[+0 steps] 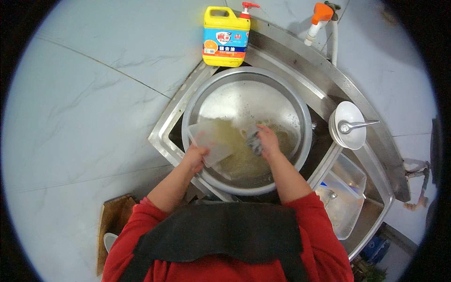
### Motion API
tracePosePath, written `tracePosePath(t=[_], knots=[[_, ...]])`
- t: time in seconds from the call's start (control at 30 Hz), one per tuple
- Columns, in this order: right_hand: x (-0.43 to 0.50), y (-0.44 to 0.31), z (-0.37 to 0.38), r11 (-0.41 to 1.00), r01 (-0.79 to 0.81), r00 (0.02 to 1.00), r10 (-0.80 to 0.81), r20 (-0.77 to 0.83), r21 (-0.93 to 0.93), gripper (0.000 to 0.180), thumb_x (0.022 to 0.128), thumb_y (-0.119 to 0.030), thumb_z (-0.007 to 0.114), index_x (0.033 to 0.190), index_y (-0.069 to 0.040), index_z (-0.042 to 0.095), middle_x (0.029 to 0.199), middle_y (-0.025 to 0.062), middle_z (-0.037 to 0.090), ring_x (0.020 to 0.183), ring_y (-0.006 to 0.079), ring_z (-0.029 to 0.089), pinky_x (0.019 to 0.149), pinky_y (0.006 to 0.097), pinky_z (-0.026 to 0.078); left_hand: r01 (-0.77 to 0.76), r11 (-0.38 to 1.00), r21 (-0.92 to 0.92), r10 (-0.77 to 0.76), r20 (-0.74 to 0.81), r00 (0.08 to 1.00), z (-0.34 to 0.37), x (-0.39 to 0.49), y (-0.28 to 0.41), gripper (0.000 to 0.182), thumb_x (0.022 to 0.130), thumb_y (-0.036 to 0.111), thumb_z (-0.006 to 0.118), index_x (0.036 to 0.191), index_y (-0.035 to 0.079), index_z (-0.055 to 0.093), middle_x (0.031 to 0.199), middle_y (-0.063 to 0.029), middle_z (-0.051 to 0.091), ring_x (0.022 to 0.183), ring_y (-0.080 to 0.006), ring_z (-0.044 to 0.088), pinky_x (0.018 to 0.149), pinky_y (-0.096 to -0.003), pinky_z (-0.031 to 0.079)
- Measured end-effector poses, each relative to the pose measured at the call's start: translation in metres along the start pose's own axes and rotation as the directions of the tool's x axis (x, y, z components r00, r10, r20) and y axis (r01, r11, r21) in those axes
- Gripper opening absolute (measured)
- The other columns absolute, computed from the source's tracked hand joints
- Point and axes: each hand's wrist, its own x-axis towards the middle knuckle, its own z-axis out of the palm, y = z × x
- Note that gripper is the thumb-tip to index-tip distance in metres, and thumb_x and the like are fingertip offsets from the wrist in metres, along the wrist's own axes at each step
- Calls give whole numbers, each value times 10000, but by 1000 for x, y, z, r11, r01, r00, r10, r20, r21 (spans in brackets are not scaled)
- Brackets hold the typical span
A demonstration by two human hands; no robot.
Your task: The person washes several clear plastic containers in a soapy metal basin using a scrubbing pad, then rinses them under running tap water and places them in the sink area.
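Note:
Before me a large round metal basin point(306, 105) holds cloudy, yellowish water with foam on its far part. My left hand point(195, 159) grips a translucent plastic lid or shallow container point(220, 149) by its near edge, tilted over the left side of the basin; which of the two it is, I cannot tell. In my right hand point(269, 141) is a grey scouring pad point(254, 140), probably steel wool, above or at the water right of the basin's middle. The pad and the plastic piece are apart. Slight blur hides the fingertips of my right hand.
A yellow detergent jug point(226, 42) with a red pump stands behind the basin. White bowls point(352, 112) with a metal spoon point(359, 126) rest on the sink divider point(327, 164) at right. Clear plastic containers point(340, 215) lie in the right sink compartment. An orange-and-white nozzle point(321, 16) hangs at the wall.

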Motion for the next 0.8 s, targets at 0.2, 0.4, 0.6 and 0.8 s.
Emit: tracePosePath(t=[0.2, 0.4, 0.6, 0.8], knots=[[-47, 9, 97, 564, 724, 669, -434, 603, -397, 452, 798, -92, 442, 1249, -109, 401, 1234, 103, 439, 1117, 264, 429, 909, 347, 356, 80, 996, -27, -78, 64, 995, 17, 1, -19, 712, 689, -94, 460, 1313, 181, 256, 1142, -124, 484, 1028, -242, 498, 840, -355, 433], [14, 26, 47, 620, 299, 951, -128, 282, -725, 432, 819, -173, 436, 1247, -128, 389, 1264, 153, 395, 1142, 325, 400, 891, 435, 358, 173, 966, -193, -115, 275, 954, 7, 2, -31, 816, 672, -123, 445, 1356, 236, 182, 1205, -207, 448, 970, -238, 530, 779, -299, 443], [-3, 25, 46, 179, 362, 901, -320, 294, -915, 413, 777, -155, 469, 1185, -89, 464, 1146, 207, 469, 1009, 371, 477, 872, 420, 381, 132, 989, 64, -142, 207, 968, 5, 23, -26, 852, 653, -138, 424, 1368, 241, 157, 1210, -201, 444, 907, -228, 532, 693, -276, 444], [-40, 38, 62, 289, 610, 771, -433, 467, -738, 349, 757, -124, 470, 1099, -99, 537, 1045, 179, 511, 928, 343, 514, 807, 418, 423, 46, 993, 106, -57, 104, 993, 11, 20, -34, 821, 670, -128, 416, 1358, 255, 182, 1261, -164, 407, 1025, -258, 503, 829, -344, 444]])
